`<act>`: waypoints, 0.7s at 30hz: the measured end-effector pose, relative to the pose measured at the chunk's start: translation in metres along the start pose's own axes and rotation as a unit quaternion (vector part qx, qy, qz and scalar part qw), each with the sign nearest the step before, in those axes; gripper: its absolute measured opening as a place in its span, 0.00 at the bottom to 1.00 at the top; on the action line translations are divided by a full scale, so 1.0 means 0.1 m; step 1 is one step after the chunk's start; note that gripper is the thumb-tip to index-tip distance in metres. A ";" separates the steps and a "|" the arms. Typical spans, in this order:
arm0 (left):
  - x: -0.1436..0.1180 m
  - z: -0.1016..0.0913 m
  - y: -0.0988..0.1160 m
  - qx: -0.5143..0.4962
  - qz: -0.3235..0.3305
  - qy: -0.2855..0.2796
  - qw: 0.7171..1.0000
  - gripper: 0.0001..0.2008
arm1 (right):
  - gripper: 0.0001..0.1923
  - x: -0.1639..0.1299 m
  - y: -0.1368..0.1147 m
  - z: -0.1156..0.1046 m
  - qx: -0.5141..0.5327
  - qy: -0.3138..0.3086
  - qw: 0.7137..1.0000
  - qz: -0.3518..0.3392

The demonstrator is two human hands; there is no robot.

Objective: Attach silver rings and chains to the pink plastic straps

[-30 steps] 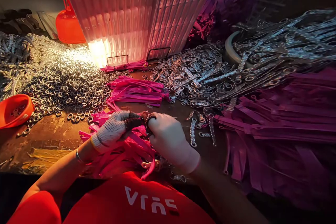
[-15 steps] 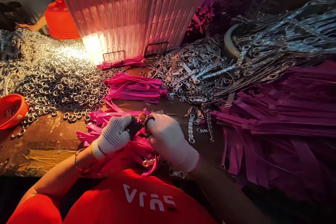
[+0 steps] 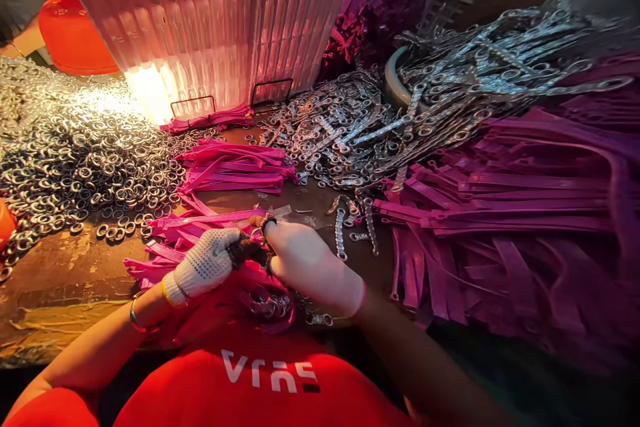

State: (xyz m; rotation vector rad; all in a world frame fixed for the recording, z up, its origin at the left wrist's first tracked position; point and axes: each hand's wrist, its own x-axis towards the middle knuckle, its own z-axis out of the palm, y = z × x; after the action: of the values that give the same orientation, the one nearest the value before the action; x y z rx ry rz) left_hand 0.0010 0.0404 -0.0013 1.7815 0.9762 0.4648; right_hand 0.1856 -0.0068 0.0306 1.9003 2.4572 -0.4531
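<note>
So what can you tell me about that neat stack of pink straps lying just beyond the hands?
The stack of pink straps is a tidy bundle of flat, glossy bright-pink bands, plastic or coated fabric by the look, laid level and side to side on the worn brown table. A heap of metal rings borders its left end, metal chain pieces its right. Neither hand touches it.

worn brown workbench [image 3: 65, 280], dim room, glowing ribbed translucent screen [image 3: 200, 20] behind.

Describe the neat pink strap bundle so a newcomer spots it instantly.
Start at the tall ribbed translucent panel glowing at the back of the worn brown table. Just in front of it lies the flat stack of bright pink straps. Unlike the tangled pink straps under the gloved hands, these lie parallel and untouched.
</note>
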 end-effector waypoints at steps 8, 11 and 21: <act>-0.05 0.13 -0.01 0.062 0.004 -0.026 0.998 0.10 | 0.07 -0.05 -0.02 0.27 -0.092 -0.019 0.994 -0.062; -0.02 -0.11 0.14 0.043 0.027 -0.107 0.993 0.09 | 0.08 -0.08 0.02 0.18 -0.098 -0.024 0.992 -0.076; -0.12 -1.00 0.12 -0.112 -0.141 -0.015 0.984 0.12 | 0.09 0.01 0.80 0.12 0.021 0.014 0.999 -0.029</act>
State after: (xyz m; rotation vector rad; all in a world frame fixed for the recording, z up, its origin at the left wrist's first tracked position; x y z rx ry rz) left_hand -0.0710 0.0876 0.0525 1.4198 1.0916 0.3514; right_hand 0.2594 0.0097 0.0008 1.8675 2.5478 -0.4870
